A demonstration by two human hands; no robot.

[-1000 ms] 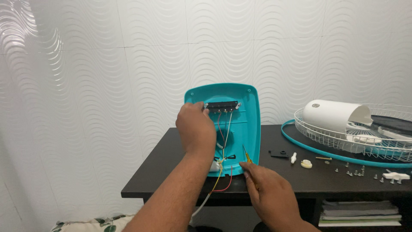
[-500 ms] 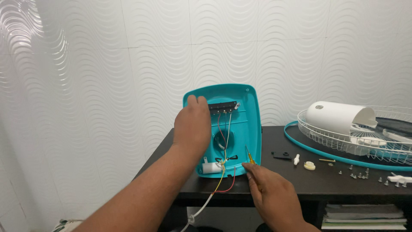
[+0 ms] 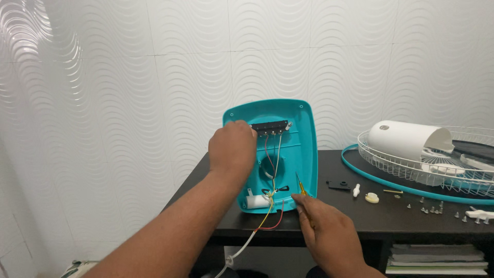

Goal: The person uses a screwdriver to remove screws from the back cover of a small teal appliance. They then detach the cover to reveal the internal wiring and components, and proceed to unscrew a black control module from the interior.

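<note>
At the centre of the frame the left hand (image 3: 232, 146) grips the upper left edge of a teal plastic fan base shell (image 3: 303, 149), fingers curled around it, holding it upright on the near edge of the dark wooden table (image 3: 360, 219) with its wired inside facing out. Just right of it and lower, the right hand (image 3: 329, 234) pinches a thin yellow-handled screwdriver (image 3: 299, 184), tip up beside the shell's bottom right corner. Further right lie small white plastic parts and loose screws (image 3: 429, 209), then a white wire fan guard with a white motor housing (image 3: 411, 140).
</note>
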